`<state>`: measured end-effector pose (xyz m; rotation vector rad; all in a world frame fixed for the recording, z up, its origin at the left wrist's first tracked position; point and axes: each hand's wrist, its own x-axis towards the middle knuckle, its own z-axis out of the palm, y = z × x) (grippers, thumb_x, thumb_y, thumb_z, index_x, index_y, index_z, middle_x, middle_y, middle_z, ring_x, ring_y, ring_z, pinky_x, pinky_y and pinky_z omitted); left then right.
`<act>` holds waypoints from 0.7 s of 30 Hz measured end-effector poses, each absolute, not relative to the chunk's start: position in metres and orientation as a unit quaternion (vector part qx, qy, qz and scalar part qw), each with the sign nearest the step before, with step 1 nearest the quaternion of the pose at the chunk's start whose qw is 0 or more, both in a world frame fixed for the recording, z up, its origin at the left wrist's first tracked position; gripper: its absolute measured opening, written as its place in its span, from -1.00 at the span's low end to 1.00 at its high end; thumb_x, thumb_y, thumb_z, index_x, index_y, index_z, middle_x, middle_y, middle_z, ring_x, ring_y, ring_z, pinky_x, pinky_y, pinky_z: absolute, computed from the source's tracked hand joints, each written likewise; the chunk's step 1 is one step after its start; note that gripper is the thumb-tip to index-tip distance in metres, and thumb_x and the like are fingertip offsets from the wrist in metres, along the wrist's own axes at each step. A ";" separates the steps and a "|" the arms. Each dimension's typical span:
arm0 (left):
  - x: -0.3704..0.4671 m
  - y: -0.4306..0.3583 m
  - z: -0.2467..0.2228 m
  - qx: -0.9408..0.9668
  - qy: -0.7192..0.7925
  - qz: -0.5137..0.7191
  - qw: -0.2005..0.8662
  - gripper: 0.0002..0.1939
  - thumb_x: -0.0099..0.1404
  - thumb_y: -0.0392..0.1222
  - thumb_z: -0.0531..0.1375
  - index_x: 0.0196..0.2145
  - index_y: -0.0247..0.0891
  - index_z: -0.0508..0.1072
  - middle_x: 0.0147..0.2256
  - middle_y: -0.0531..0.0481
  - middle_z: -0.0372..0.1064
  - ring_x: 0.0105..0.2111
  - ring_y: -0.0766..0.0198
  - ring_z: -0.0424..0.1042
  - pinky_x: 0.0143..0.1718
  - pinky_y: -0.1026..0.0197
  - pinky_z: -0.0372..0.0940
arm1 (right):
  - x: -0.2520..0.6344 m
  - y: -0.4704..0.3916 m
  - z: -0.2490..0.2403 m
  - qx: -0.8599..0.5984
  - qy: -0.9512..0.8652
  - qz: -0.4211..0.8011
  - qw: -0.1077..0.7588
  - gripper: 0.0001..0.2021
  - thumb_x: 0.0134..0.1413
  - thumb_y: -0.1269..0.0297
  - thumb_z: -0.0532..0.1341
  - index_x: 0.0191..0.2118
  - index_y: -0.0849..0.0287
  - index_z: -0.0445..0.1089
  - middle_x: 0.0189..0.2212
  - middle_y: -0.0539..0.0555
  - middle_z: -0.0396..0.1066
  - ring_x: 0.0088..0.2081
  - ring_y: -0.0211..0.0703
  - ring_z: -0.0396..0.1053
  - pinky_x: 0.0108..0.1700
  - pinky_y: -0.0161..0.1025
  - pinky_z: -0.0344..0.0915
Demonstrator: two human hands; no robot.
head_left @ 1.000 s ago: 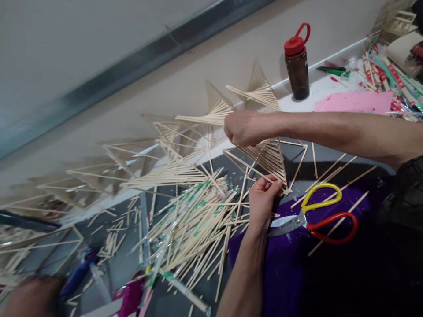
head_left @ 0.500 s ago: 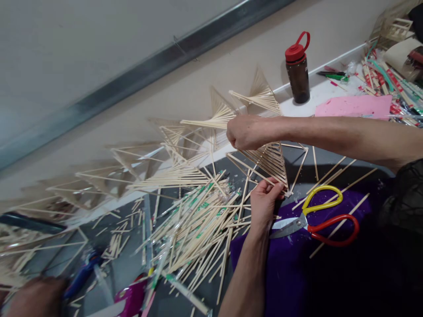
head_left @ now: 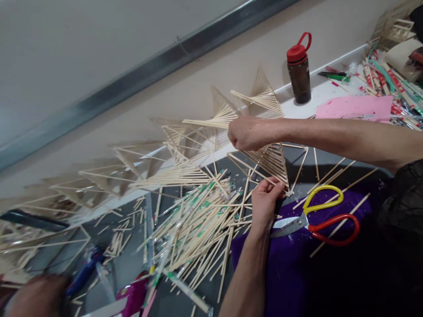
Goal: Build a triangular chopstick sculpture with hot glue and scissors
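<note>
A fan-like lattice of thin wooden sticks (head_left: 272, 163) stands tilted on the grey table. My left hand (head_left: 267, 198) pinches its lower corner, thumb and fingers pressed on the sticks beside a whitish joint. At the upper end of the same lattice my right hand (head_left: 246, 133) is closed, its fingertips turned away and hidden, so what they hold cannot be made out. Scissors with one yellow and one red handle (head_left: 299, 223) lie open on purple cloth (head_left: 284, 268), just right of my left wrist. Loose sticks (head_left: 194, 233), some in green-marked wrappers, are heaped left of that hand.
Other stick frames (head_left: 211, 121) stand along the wall. A dark bottle with a red lid (head_left: 299, 79) and pink paper (head_left: 355, 107) are behind my right forearm. At the lower left are a blue tool (head_left: 84, 273), a magenta object (head_left: 132, 295) and another person's blurred hand (head_left: 39, 295).
The view has shifted very slightly. Both my hands keep their places on the lattice. The other person's hand at the lower left has moved a little.
</note>
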<state>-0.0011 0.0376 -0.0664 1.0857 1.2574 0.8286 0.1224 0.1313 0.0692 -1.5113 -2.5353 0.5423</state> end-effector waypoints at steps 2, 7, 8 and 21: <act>-0.001 0.037 -0.066 0.467 0.541 0.359 0.600 -0.74 -0.08 -0.14 0.39 -0.43 -0.30 0.50 -0.53 0.03 0.47 -0.53 0.36 0.41 -0.52 0.36 0.28 | 0.122 0.129 0.070 -0.497 -0.847 0.179 0.068 -0.72 -0.06 0.67 0.15 -0.21 0.57 0.52 -0.18 0.44 0.53 -0.17 0.05 0.48 -0.08 -0.11 0.36; 0.000 0.036 -0.065 0.468 0.545 0.362 0.595 -0.76 -0.09 -0.15 0.39 -0.44 -0.29 0.50 -0.52 0.03 0.46 -0.52 0.34 0.42 -0.53 0.36 0.29 | 0.121 0.131 0.066 -0.480 -0.858 0.164 0.083 -0.70 -0.06 0.66 0.15 -0.19 0.60 0.53 -0.18 0.47 0.52 -0.15 0.07 0.49 -0.11 -0.14 0.36; 0.000 0.037 -0.065 0.469 0.545 0.362 0.593 -0.76 -0.09 -0.15 0.39 -0.44 -0.29 0.50 -0.52 0.03 0.46 -0.52 0.35 0.42 -0.53 0.36 0.29 | 0.120 0.133 0.065 -0.479 -0.859 0.159 0.085 -0.69 -0.07 0.65 0.15 -0.18 0.59 0.54 -0.17 0.47 0.52 -0.15 0.08 0.50 -0.11 -0.14 0.36; 0.001 0.038 -0.067 0.475 0.544 0.364 0.588 -0.78 -0.10 -0.16 0.38 -0.47 -0.28 0.48 -0.52 0.03 0.46 -0.52 0.35 0.42 -0.53 0.37 0.29 | 0.116 0.130 0.060 -0.511 -0.845 0.117 0.109 -0.77 -0.03 0.64 0.21 -0.22 0.51 0.54 -0.18 0.34 0.55 -0.11 -0.01 0.52 -0.06 -0.22 0.37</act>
